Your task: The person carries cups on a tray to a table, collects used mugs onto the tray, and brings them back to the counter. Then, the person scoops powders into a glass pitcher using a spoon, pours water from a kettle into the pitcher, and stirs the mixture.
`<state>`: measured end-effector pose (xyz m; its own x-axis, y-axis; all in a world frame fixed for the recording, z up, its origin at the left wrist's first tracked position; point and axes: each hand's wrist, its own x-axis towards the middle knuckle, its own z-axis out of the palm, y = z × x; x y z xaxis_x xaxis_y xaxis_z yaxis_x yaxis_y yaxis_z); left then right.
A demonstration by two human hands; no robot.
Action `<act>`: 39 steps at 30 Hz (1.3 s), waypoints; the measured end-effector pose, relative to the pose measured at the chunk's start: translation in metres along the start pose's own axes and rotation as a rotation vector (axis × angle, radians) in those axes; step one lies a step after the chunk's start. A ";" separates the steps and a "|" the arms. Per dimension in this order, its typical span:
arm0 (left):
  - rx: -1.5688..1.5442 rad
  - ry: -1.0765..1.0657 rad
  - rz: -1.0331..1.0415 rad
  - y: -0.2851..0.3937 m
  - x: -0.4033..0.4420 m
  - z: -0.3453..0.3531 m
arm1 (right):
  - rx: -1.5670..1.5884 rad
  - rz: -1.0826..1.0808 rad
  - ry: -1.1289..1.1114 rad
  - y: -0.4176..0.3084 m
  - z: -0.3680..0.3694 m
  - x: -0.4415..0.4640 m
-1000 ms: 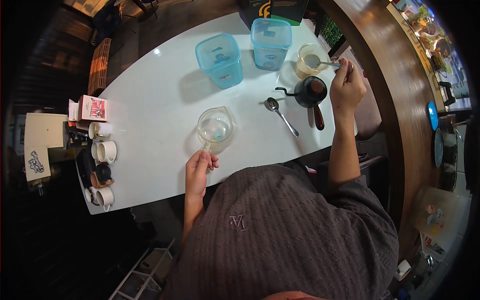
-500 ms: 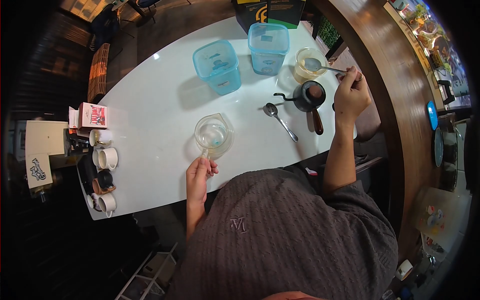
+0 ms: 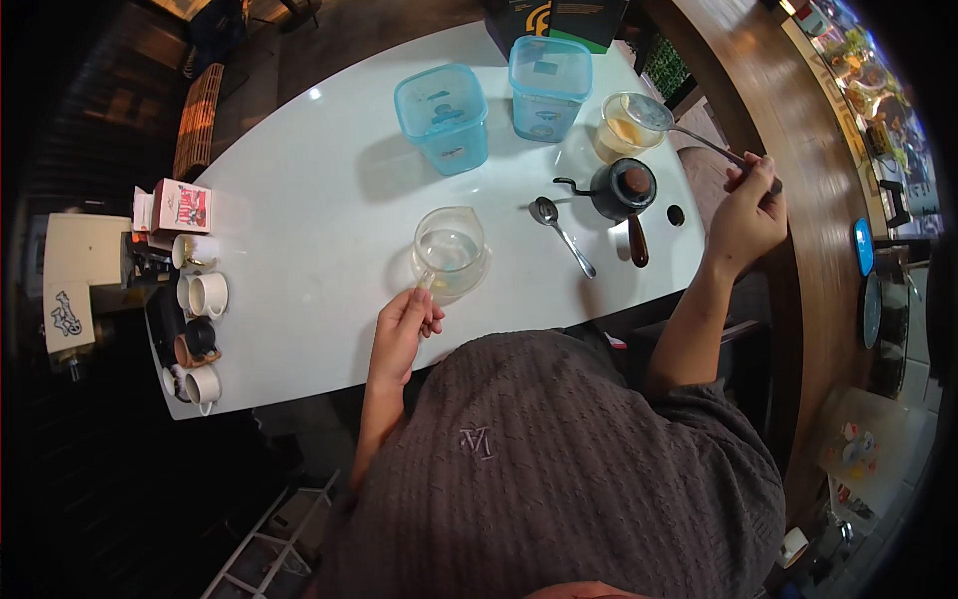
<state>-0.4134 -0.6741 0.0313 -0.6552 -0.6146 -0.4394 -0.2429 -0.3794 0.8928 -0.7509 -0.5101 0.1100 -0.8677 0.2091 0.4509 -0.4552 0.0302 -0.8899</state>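
Observation:
My left hand point(image 3: 407, 324) is closed on the handle of a clear glass jug point(image 3: 451, 250), which has a little clear liquid at the bottom. In my right hand point(image 3: 748, 228) is the end of a long metal spoon point(image 3: 699, 138). The spoon's bowl hangs over the rim of a clear plastic cup point(image 3: 611, 148) with pale yellowish contents. Just below that cup stands a small black gooseneck kettle point(image 3: 611, 200) with a wooden handle and lid knob. A second metal spoon point(image 3: 566, 240) lies on the white table between the jug and kettle.
Two translucent blue plastic containers point(image 3: 444, 125) stand toward the table's far side, before a black box point(image 3: 579, 20). Several mugs point(image 3: 208, 295) and a red-and-white box point(image 3: 184, 206) line the left end. A wooden counter point(image 3: 768, 110) runs along the right.
My right hand has moved rightward, drawing the spoon's bowl up from inside the plastic cup to its rim. The glass jug has shifted slightly right with my left hand. The view has turned a little.

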 end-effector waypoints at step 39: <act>-0.175 0.273 0.178 -0.045 -0.084 -0.033 | -0.124 -0.569 -0.762 -0.005 0.175 -0.119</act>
<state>-0.3240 -0.6279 0.0243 -0.4556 -0.8346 -0.3097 -0.0006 -0.3476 0.9376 -0.6803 -0.7059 0.0728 -0.4395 -0.5596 0.7026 -0.8620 0.0429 -0.5051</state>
